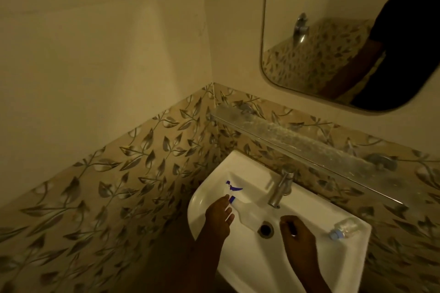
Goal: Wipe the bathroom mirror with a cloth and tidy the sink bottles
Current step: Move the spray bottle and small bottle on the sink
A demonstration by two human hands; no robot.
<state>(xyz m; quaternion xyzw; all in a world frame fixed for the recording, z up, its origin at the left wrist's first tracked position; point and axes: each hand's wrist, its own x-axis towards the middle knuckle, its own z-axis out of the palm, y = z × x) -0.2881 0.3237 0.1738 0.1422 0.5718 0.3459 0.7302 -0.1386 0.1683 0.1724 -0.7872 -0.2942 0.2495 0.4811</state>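
A white spray bottle [246, 214] with a blue trigger lies on its side in the white sink [316, 266], its head pointing to the far left. My left hand [220, 217] is at the bottle's neck, thumb and fingers closed around it. My right hand [296, 233] hovers over the basin just right of the drain [265, 228], fingers curled in, nothing visible in it. A clear plastic bottle [345, 228] with a pale blue cap lies on the sink's right rim. The mirror [309, 30] hangs on the wall at upper right. No cloth is in view.
A chrome tap [281, 188] stands at the back of the sink. A dusty glass shelf [297, 140] runs along the wall between sink and mirror. Leaf-patterned tiles cover the lower walls; the corner is left of the sink. The mirror reflects a person's arm and a wall tap.
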